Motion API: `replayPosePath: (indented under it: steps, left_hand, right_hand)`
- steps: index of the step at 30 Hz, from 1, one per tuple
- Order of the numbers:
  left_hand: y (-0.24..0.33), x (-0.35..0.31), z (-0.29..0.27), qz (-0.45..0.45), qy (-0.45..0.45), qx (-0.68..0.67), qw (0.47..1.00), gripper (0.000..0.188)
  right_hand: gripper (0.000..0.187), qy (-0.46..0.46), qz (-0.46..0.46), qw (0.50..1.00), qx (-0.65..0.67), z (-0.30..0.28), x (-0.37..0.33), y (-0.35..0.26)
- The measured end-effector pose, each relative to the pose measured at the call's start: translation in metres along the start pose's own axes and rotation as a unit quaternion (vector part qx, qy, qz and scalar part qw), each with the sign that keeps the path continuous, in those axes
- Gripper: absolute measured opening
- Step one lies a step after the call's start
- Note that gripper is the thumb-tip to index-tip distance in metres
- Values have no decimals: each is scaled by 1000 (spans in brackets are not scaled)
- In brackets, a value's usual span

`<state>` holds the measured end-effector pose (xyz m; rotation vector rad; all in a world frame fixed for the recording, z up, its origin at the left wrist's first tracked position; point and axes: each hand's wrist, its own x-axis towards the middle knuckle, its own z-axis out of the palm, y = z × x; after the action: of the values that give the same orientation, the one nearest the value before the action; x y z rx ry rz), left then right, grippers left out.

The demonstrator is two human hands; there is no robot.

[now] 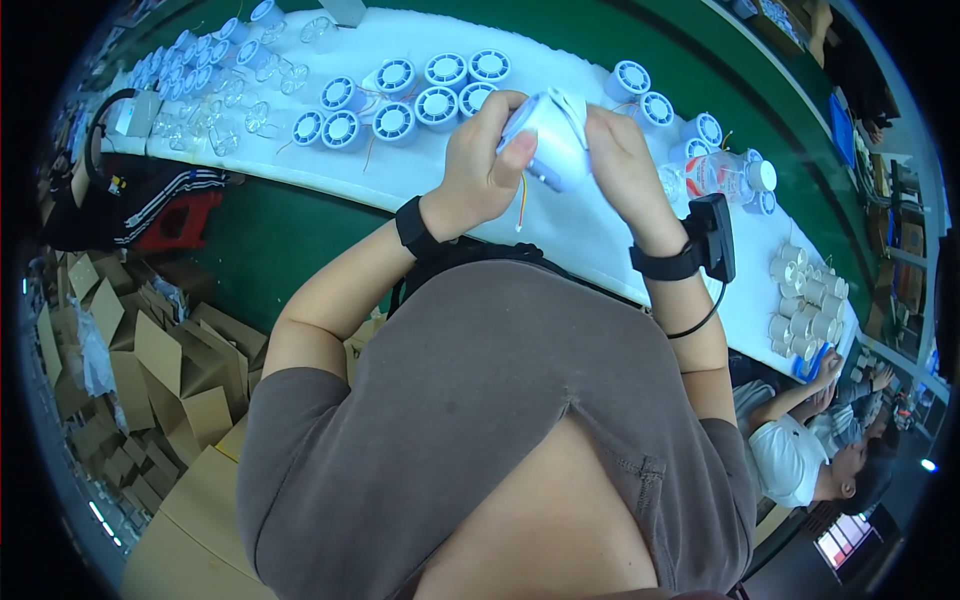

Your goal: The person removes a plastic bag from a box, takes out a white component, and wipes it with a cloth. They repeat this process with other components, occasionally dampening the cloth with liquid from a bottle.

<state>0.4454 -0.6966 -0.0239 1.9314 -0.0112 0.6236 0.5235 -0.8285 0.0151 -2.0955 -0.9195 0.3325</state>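
Note:
Above the near part of a white-covered table (450, 190), I hold a white cylindrical housing (562, 150) between both hands. My left hand (482, 160) is closed around its left side, with the thumb on the front. On the other side, my right hand (625, 165) grips it with the fingers largely hidden. A thin wire (523, 205) with a small plug dangles beneath it. Just behind and to the left stands a group of similar cylinders with round, slotted tops (437, 105), some trailing thin wires.
More slotted cylinders (655, 108) and a clear bottle (715, 178) stand to the right, before stacked white rings (810, 305). Clear plastic pieces (225, 135) lie far left. Cardboard boxes (170, 370) crowd the left floor beside a red stool (180, 222). Other people sit at both ends.

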Motion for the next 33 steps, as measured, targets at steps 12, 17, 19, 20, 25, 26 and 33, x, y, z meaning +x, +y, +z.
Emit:
replayPosePath:
  steps: [12,17,19,20,25,26,33]
  left_hand:
    - [0,12,-4,-300,-132,-426,843,48]
    - [-5,9,-5,-274,-224,-385,852,51]
    - [13,11,3,-166,-90,-280,941,50]
    - [17,11,4,-108,-22,-222,969,50]
    - [2,16,-3,178,25,47,983,47]
    - [4,17,-9,60,-60,-28,996,47]
    - [22,15,-1,-235,-76,-119,962,44]
  right_hand:
    - [22,92,-153,974,140,-33,-4,10]
    - [19,91,-336,930,-120,-28,6,4]
    - [19,93,-367,910,-171,-24,4,6]
    - [19,9,-228,971,68,-16,-2,10]
    - [19,-133,146,816,544,-2,-18,18]
    - [19,-125,176,801,559,-2,-19,20]
    - [21,-19,-14,966,257,7,-19,31]
